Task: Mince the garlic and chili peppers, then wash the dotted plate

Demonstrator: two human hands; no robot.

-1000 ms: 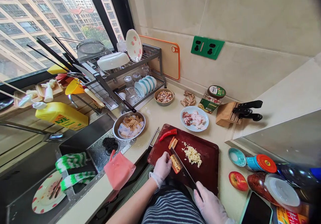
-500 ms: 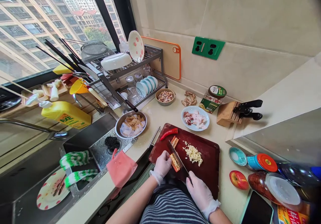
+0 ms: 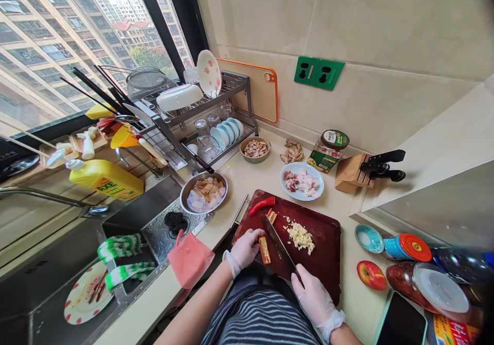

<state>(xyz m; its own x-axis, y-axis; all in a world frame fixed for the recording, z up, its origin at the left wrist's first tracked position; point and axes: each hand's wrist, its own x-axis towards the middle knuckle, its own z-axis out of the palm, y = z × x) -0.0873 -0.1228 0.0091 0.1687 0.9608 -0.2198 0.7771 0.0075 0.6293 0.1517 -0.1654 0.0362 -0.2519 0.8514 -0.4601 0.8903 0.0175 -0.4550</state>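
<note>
A dark red cutting board (image 3: pixel 324 252) lies on the counter in front of me. My right hand (image 3: pixel 314 298), gloved, is closed round the handle of a knife (image 3: pixel 280 244) whose blade rests on the board beside a split red chilli strip (image 3: pixel 264 250). My left hand (image 3: pixel 245 249), also gloved, presses its fingers on the board just left of that strip. A second chilli strip (image 3: pixel 271 216), a whole red chilli (image 3: pixel 261 206) and a pile of chopped garlic (image 3: pixel 300 236) lie further up the board.
A plate of sliced meat (image 3: pixel 302 181), a bowl of nuts (image 3: pixel 253 149), ginger (image 3: pixel 291 152), a jar (image 3: pixel 328 152) and a knife block (image 3: pixel 353 172) stand behind. A metal bowl (image 3: pixel 204 192), sink (image 3: pixel 127 226) and dish rack (image 3: pixel 200 123) are left. An apple (image 3: pixel 371 275), phone (image 3: pixel 399 327) and condiments sit right.
The knife blade has shifted to the right off the chilli strip, leaving it lying flat. My left hand has slid slightly left of the strip. The camera has drifted a little.
</note>
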